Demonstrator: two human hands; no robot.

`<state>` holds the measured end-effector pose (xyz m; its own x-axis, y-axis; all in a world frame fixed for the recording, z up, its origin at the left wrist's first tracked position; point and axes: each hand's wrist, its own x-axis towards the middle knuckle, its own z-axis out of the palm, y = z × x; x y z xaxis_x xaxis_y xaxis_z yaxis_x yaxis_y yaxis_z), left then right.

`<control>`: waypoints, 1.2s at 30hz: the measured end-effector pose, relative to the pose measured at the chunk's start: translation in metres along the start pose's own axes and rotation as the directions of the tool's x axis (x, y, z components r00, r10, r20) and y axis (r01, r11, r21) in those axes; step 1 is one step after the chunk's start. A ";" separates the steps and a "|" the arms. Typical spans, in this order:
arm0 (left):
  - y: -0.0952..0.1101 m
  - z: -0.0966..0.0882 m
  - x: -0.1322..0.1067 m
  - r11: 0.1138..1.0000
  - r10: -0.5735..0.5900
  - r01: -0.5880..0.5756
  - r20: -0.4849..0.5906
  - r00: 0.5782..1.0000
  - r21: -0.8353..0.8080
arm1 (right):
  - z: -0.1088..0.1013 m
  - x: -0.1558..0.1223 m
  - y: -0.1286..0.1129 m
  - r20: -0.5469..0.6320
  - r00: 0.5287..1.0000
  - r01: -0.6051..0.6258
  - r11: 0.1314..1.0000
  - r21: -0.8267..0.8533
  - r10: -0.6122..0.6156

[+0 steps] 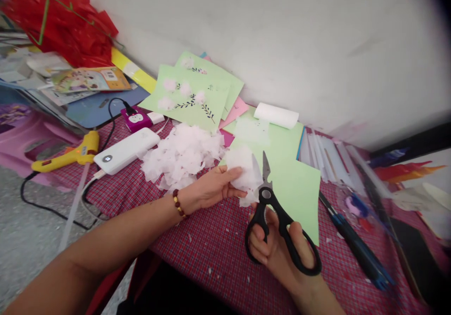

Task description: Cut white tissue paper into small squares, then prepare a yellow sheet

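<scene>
Right hand (278,249) gripping black-handled scissors (273,211), long axis upright in view, blades nearly closed, tips pointing away toward wall. Left hand (211,188) pinching white tissue piece (244,169) against blades, above red checked tablecloth (211,240).

Near and left of the scissors (267,195), the checked cloth (211,244) lies open. Just behind them a tissue wad (243,167) and a green sheet (296,183) cover it. Farther left a tissue pile (181,157) and a power bank (127,151) block the way. Pens (355,244) crowd the right.
</scene>
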<state>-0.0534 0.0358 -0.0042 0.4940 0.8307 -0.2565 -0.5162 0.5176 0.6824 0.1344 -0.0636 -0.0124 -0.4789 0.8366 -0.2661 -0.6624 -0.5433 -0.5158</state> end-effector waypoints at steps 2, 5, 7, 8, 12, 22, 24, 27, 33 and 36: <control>-0.001 0.000 0.001 0.999 -0.012 0.012 -0.007 1.000 -0.032 | -0.001 -0.002 0.002 -0.028 0.999 0.026 0.999 -0.020 -0.026; -0.001 -0.001 0.002 0.999 -0.005 0.005 -0.009 1.000 -0.036 | 0.000 -0.004 0.004 -0.035 0.999 0.033 0.997 -0.068 -0.036; -0.001 -0.002 0.002 1.000 0.016 -0.016 -0.001 1.000 -0.009 | 0.003 -0.003 0.004 0.007 1.000 0.009 0.999 -0.041 -0.009; -0.001 -0.003 0.002 0.999 0.030 -0.030 0.002 1.000 0.015 | 0.004 -0.003 0.004 0.037 0.999 -0.007 1.000 -0.018 0.008; -0.002 -0.005 0.002 0.987 0.057 -0.059 0.018 0.998 0.149 | 0.006 -0.001 0.003 0.108 0.994 -0.034 0.999 0.027 0.031; -0.012 -0.005 -0.001 0.935 -0.036 -0.019 0.147 0.989 0.353 | 0.010 -0.002 -0.004 0.054 0.998 0.013 1.000 0.027 -0.014; -0.013 -0.005 -0.001 0.936 -0.045 -0.012 0.154 0.987 0.353 | 0.009 -0.003 -0.004 0.030 0.999 0.027 1.000 0.016 -0.028; -0.014 -0.004 -0.001 0.941 -0.052 -0.002 0.150 0.987 0.337 | 0.006 -0.005 -0.001 -0.029 0.997 0.065 0.998 -0.026 -0.066; -0.008 -0.001 -0.003 0.940 0.044 -0.049 0.024 0.999 0.337 | 0.004 -0.006 0.000 -0.082 0.991 0.094 0.986 -0.135 -0.105; 0.001 -0.002 -0.005 0.950 0.116 -0.117 0.022 0.993 0.291 | 0.007 -0.004 -0.006 -0.034 0.996 0.077 0.984 -0.161 -0.084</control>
<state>-0.0575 0.0325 -0.0040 0.4463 0.8803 -0.1609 -0.3445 0.3349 0.8770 0.1365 -0.0645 -0.0025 -0.4017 0.8812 -0.2494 -0.5958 -0.4583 -0.6596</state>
